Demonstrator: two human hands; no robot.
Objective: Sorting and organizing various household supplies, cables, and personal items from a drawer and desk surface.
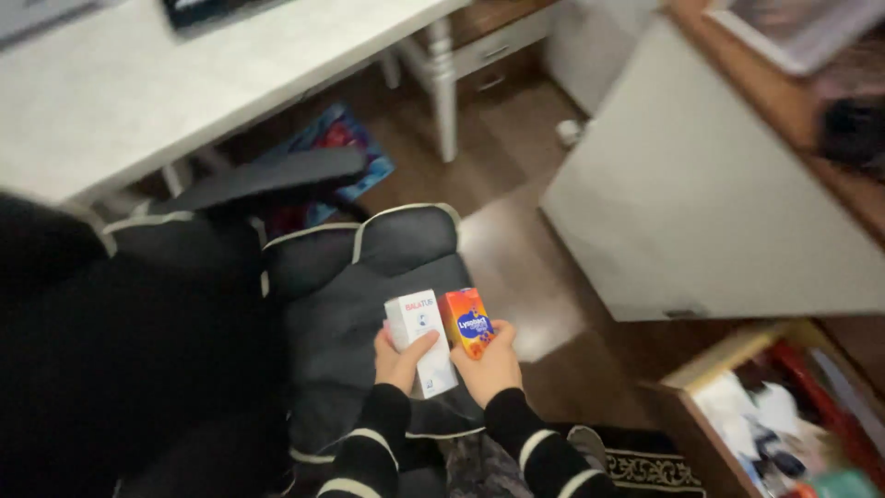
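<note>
Holding two small cartons side by side, both hands sit low in the middle of the view, above a dark padded chair seat [369,286] with pale piping. The left hand [398,361] is closed around a white medicine-style box [420,339] with faint print, its thumb laid across the front face; the box stands tilted slightly to the left. The right hand [489,371] grips an orange box [466,321] with a blue patch on its front, fingers wrapped around the lower half so only the top shows. The two boxes touch or nearly touch along their inner edges. Both sleeves are black with white stripes. To the right, an open wooden drawer [701,369] packed with mixed items lies close by, under a white cabinet door [701,203]. Bare wooden floor [525,267] opens ahead between chair and cabinet; a white desk [166,83] stands farther off.
</note>
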